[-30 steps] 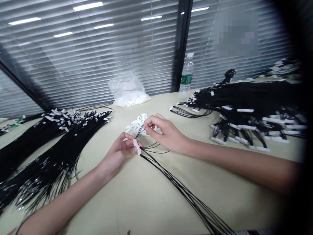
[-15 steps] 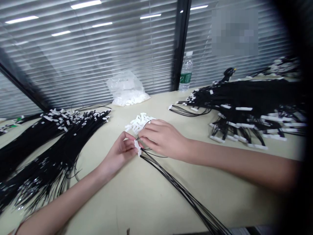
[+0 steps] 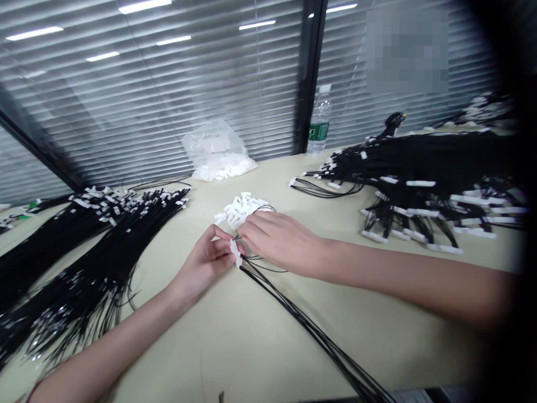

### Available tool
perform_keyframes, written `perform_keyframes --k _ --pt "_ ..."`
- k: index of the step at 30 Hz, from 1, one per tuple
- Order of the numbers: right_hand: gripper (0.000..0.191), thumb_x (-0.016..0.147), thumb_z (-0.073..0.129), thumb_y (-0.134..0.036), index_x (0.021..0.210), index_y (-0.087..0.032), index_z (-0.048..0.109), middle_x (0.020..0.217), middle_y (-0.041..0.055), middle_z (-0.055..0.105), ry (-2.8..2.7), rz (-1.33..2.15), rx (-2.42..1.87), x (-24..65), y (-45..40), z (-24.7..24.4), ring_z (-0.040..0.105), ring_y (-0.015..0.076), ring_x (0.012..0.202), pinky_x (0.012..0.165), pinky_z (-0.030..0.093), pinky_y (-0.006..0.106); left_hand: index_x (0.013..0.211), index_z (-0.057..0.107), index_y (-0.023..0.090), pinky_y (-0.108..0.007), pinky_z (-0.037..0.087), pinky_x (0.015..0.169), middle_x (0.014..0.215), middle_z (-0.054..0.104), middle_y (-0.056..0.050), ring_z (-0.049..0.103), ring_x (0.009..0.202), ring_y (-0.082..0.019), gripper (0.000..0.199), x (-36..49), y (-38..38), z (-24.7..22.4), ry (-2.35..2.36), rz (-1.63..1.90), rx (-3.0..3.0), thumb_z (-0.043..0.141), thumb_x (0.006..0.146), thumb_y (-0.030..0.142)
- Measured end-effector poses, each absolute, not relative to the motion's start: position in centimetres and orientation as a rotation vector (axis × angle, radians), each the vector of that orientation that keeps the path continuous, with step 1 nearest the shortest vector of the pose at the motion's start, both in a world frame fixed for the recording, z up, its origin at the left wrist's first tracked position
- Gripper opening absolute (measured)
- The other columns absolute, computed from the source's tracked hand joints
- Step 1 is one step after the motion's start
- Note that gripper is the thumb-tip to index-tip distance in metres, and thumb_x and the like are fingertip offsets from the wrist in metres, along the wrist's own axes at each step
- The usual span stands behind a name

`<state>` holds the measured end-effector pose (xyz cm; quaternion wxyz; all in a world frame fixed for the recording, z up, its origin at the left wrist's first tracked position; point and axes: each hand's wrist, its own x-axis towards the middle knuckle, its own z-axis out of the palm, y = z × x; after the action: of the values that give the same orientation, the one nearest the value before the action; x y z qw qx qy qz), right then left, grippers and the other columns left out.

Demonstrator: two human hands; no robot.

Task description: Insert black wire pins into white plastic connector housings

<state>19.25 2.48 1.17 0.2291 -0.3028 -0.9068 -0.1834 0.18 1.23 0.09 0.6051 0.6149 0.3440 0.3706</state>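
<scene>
A long white connector (image 3: 236, 253) is pinched between the thumb and fingers of my left hand (image 3: 207, 257). From its lower end several black wires (image 3: 302, 318) run down to the right, past the table's front edge. My right hand (image 3: 272, 238) is just right of the connector, its fingers closed round thin black wires near the connector's upper end; the fingertips are partly hidden. One wire loop shows above my right hand and another below it. Behind both hands lies a pile of small white connectors (image 3: 241, 210) on the table (image 3: 251, 347).
Bundles of black wires with white ends (image 3: 104, 246) cover the left side. More wire bundles (image 3: 419, 162) lie at the right. At the back, a clear bag of white parts (image 3: 220, 154) and a water bottle (image 3: 319, 123) stand by the blinds.
The fingers of my right hand have turned and drawn closer together, and a wire loop now shows above them. My left hand holds the connector in nearly the same place.
</scene>
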Motion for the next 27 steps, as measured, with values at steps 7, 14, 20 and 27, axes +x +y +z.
perform_keyframes --k 7,14,20,27 --pt "0.014 0.088 0.040 -0.017 0.083 -0.015 0.052 0.080 0.0028 0.054 -2.480 -0.543 -0.813 19.3 2.2 0.9 0.047 0.0156 0.076 0.067 0.032 0.029 0.085 0.041 0.019 -0.027 0.040 0.074 0.082 0.065 -0.002 0.059 0.077 -0.014 0.021 0.3 1.1 0.1 0.808 0.857 1.434 0.058 0.078 0.010" --pt "0.014 0.087 0.040 -0.018 0.083 -0.015 0.052 0.073 0.0019 0.054 -2.457 -0.538 -0.901 19.0 1.8 0.9 0.050 0.0147 0.071 0.063 0.031 0.030 0.083 0.041 0.019 -0.026 0.041 0.073 0.083 0.066 -0.002 0.060 0.079 -0.014 0.021 0.4 1.0 0.3 0.820 0.840 1.461 0.059 0.078 0.010" --pt "0.013 0.087 0.039 -0.016 0.085 -0.015 0.052 0.076 0.0021 0.055 -2.509 -0.452 -0.909 18.9 1.6 0.6 0.051 0.0149 0.074 0.064 0.032 0.029 0.080 0.042 0.018 -0.024 0.040 0.069 0.078 0.065 -0.001 0.059 0.073 -0.012 0.021 0.4 1.0 0.0 0.813 0.860 1.473 0.062 0.075 0.011" --pt "0.013 0.088 0.043 -0.023 0.094 -0.015 0.051 0.083 0.0044 0.058 -2.529 -0.415 -0.929 19.3 1.9 2.2 0.051 0.0172 0.081 0.069 0.033 0.029 0.084 0.041 0.020 -0.026 0.040 0.074 0.081 0.064 -0.001 0.059 0.078 -0.014 0.022 0.3 1.1 0.2 0.787 0.884 1.412 0.060 0.077 0.011"
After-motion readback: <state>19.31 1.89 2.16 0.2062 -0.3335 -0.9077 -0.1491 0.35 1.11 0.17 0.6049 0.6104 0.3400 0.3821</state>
